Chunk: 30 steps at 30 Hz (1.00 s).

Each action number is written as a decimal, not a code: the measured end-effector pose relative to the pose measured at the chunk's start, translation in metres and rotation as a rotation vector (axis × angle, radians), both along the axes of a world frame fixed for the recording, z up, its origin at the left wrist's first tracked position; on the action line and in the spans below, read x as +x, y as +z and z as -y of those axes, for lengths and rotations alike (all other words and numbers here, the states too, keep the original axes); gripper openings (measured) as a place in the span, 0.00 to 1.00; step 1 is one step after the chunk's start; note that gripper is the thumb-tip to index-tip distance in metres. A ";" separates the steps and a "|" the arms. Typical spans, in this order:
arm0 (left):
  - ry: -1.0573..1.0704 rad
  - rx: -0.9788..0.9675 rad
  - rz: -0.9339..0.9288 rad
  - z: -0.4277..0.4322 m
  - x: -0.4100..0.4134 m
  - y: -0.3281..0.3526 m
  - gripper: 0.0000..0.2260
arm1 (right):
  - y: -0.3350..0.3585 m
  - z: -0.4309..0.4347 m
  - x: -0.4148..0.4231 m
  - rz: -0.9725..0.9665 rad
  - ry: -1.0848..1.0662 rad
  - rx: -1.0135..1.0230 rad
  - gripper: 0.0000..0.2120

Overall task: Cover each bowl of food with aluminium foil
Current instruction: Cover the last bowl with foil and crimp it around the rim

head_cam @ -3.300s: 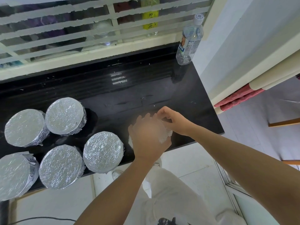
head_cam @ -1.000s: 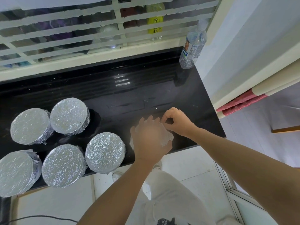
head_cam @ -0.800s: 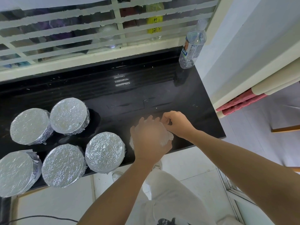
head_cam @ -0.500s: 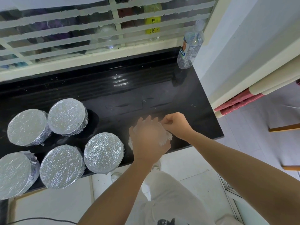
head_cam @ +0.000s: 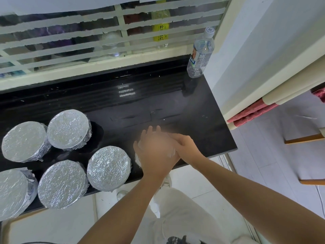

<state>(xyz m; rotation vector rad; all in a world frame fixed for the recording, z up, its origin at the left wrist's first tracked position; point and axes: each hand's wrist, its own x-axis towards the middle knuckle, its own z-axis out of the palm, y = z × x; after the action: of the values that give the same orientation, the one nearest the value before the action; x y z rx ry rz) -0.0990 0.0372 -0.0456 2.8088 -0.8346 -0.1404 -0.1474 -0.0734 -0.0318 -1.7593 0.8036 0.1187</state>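
Centrally, our left hand [head_cam: 156,152] lies flat, fingers [head_cam: 149,132] spread, pressing foil over sixth bowl [head_cam: 138,158], mostly hidden. Right hand [head_cam: 186,147] curled at bowl's right rim; whether it pinches foil, we cannot tell. Bowl sits near front counter [head_cam: 158,103] edge. Advice: crimp rim all round, hold top steady. Five covered bowls [head_cam: 109,168] stand left; water bottle [head_cam: 200,53] far corner.
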 end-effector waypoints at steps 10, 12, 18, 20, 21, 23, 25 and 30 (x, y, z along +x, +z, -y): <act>-0.120 0.073 0.011 -0.002 0.008 0.004 0.44 | 0.010 0.013 0.030 -0.058 0.159 0.028 0.12; -0.101 0.070 -0.021 -0.004 0.008 0.001 0.43 | 0.010 0.017 0.029 -0.068 0.144 0.081 0.13; -0.126 0.019 0.015 -0.009 0.006 0.000 0.39 | 0.000 0.039 0.012 -0.188 0.066 0.211 0.14; -0.131 0.018 0.022 -0.009 0.006 0.001 0.39 | -0.002 0.042 0.011 -0.213 0.088 0.242 0.15; -0.131 0.019 0.026 -0.009 0.006 0.001 0.39 | -0.004 0.043 0.011 -0.203 0.084 0.272 0.15; -0.129 0.026 0.029 -0.009 0.006 0.001 0.39 | -0.006 0.042 0.013 -0.180 0.069 0.335 0.16; -0.126 0.033 0.027 -0.009 0.006 0.001 0.38 | -0.007 0.041 0.017 -0.185 0.082 0.345 0.15; -0.128 0.026 0.026 -0.009 0.005 0.002 0.38 | -0.008 0.046 0.018 -0.168 0.097 0.379 0.15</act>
<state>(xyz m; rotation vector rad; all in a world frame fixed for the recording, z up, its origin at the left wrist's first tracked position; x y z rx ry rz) -0.0936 0.0459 -0.0437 2.7866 -1.0257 -0.1359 -0.1290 -0.1189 -0.0397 -1.4394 0.7592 0.4593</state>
